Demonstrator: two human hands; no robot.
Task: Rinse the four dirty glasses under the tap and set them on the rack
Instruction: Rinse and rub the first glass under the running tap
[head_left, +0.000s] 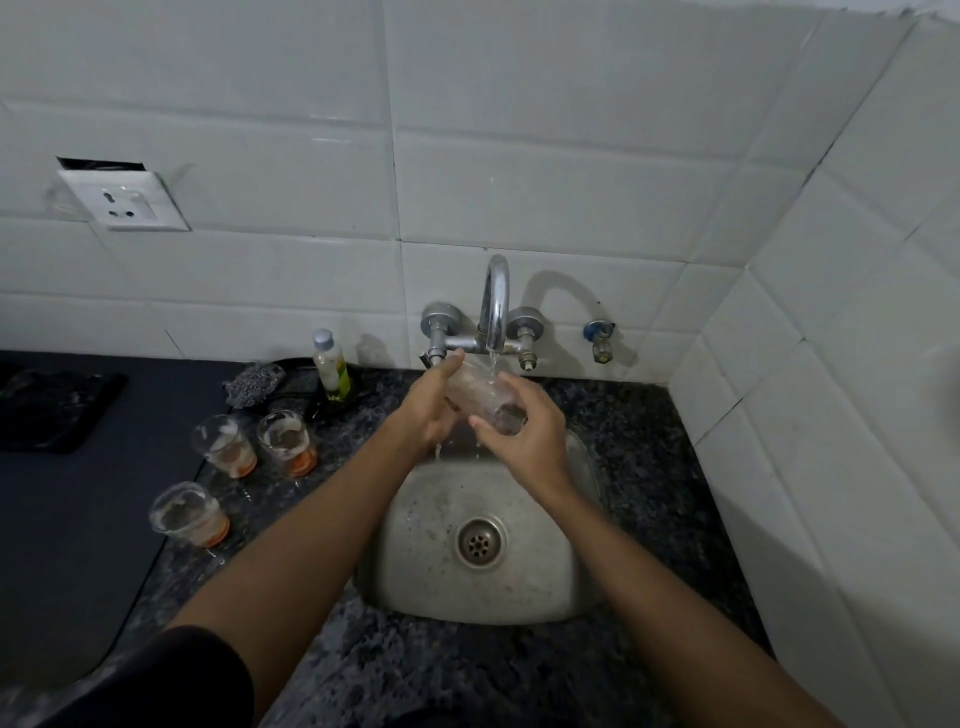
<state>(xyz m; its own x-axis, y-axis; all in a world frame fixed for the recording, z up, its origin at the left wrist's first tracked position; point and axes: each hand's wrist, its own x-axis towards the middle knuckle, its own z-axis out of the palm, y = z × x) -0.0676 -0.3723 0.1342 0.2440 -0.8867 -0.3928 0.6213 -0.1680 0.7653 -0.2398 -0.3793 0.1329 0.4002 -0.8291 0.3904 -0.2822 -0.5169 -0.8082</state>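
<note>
Holding one glass (480, 397) tilted under the running tap (494, 306), over the sink (519, 597), left hand (428, 410) and right hand (524, 436) both wrapped round it. Three dirty glasses (285, 441) waiting on the counter (415, 670), left of sink.

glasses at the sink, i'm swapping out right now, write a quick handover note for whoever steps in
Left hand and right hand: both grip the same clear glass, tilted under the running tap over the sink.
Three dirty glasses stand on the counter left of the sink, orange residue at their bottoms: back left, back right, nearest.
A dark mat lies far left; no rack is clearly visible.
Done: nothing set aside yet.
Left: finish rinsing this glass, place it, then rinse the other three.
</note>
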